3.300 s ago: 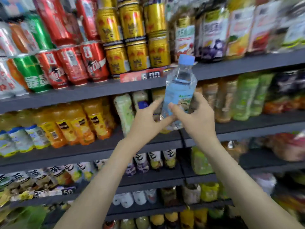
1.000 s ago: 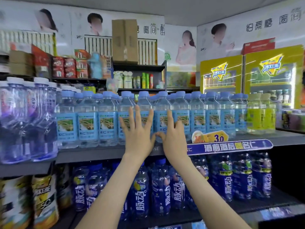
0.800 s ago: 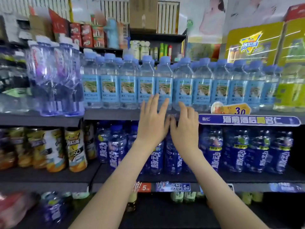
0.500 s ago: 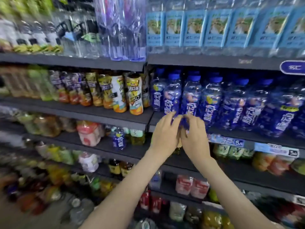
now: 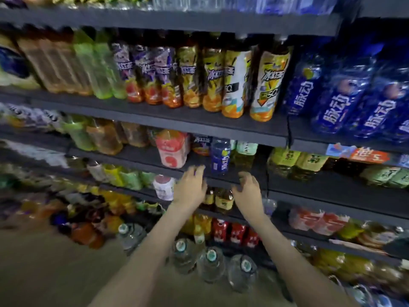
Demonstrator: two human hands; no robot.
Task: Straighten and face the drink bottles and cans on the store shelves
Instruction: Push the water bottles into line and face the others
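Note:
A single dark blue bottle (image 5: 219, 156) with white lettering stands upright near the front of a dark shelf (image 5: 241, 177), among green tea bottles (image 5: 245, 151) and a pink-labelled bottle (image 5: 172, 149). My left hand (image 5: 192, 186) hangs just below and left of it, fingers loosely spread, holding nothing. My right hand (image 5: 249, 191) is below and right of it, fingers slightly curled and empty. Neither hand touches the bottle. The view is blurred by motion.
Yellow iced-tea bottles (image 5: 267, 85) and blue bottles (image 5: 332, 100) fill the shelf above. Lower shelves hold red cans (image 5: 230, 232) and small dark bottles (image 5: 223, 198). Large water jugs (image 5: 210, 262) stand on the floor by the shelf base.
The view has dropped from the water bottles on the top shelf to lower shelves. Both hands moved down and apart, from the blue bottles' shelf edge to below the single blue bottle.

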